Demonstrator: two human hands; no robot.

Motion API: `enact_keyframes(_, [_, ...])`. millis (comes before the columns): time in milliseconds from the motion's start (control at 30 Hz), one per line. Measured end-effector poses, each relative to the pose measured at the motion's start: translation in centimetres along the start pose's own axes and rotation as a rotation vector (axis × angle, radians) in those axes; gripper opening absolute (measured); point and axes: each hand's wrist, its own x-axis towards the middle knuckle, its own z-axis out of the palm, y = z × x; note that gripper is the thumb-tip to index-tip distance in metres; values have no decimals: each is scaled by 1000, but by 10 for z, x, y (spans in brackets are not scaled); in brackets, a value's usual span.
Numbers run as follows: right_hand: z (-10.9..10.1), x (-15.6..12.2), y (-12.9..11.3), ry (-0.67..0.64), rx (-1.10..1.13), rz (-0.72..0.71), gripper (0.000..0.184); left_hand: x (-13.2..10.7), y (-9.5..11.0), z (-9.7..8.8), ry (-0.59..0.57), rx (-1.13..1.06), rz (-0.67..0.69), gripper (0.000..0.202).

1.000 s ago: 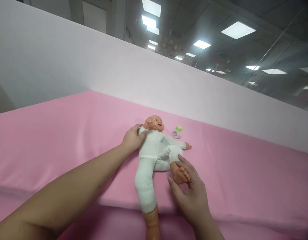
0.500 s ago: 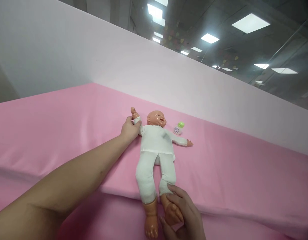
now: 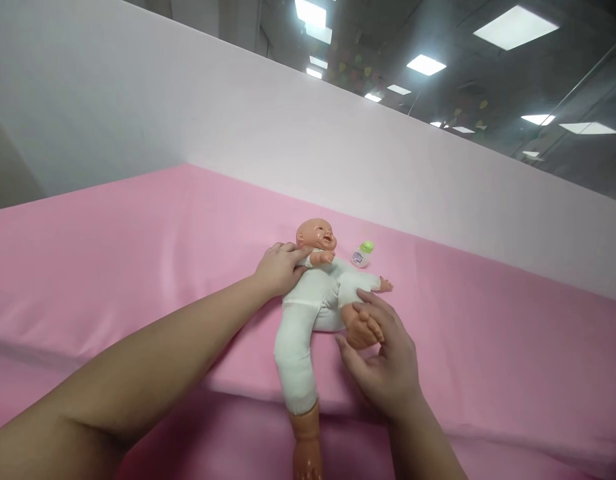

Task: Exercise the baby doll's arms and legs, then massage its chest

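Note:
A baby doll (image 3: 313, 293) in a white one-piece suit lies on its back on the pink cloth (image 3: 138, 267), head toward the wall. My left hand (image 3: 278, 268) grips the doll's near arm and holds it folded across the chest. My right hand (image 3: 381, 353) is wrapped round the doll's bare foot (image 3: 361, 327), with that leg bent up so the knee points toward the belly. The other leg lies straight and its foot hangs over the front edge of the padded surface.
A small white bottle with a green cap (image 3: 362, 255) lies on the cloth just right of the doll's head. A pale wall panel (image 3: 338, 153) rises behind the surface. The padded surface steps down along its front edge (image 3: 438, 433).
The doll's right-side leg, stretched straight half a second ago, is bent up again by my right hand. My left hand brought the doll's raised arm down across its chest.

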Motion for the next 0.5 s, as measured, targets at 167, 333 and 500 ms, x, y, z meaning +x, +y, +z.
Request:
enact_keyframes(167, [21, 23, 16, -102, -2, 114, 48, -1, 1, -1, -35, 75, 85, 49])
enact_keyframes(333, [34, 22, 27, -111, 12, 232, 52, 1, 2, -4, -63, 91, 98, 51])
enact_keyframes(500, [38, 21, 35, -107, 9, 316, 53, 3, 5, -7, -81, 40, 55, 49])
